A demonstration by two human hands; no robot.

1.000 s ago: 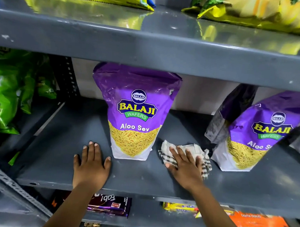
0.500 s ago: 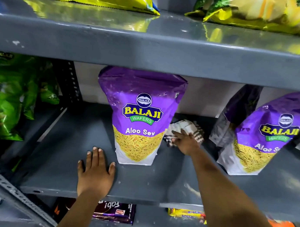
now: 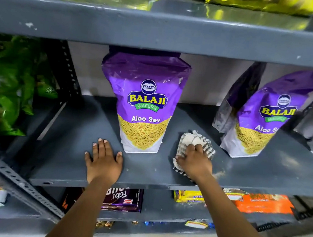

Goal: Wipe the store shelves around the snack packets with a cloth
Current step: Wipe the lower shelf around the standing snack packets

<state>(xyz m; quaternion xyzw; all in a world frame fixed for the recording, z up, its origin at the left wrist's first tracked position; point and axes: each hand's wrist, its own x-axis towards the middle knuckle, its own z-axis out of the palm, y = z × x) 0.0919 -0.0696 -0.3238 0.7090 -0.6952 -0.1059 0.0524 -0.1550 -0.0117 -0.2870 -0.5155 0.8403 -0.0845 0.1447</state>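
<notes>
Between two purple packets, the right hand (image 3: 195,165) presses a checked cloth (image 3: 195,144) flat on the grey shelf (image 3: 68,148).
Soft and light, it likely bunches; palm pressure suits. Left hand (image 3: 104,162) rests spread, empty, left of the near packet (image 3: 145,105).

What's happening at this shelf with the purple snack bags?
A person is wiping a grey metal shelf in a shop. The right hand presses a checked cloth onto the shelf in the gap between two purple snack bags, one in the middle and one to the right. The left hand lies flat and empty on the shelf just left of the middle bag. Both bags are standing.
</notes>
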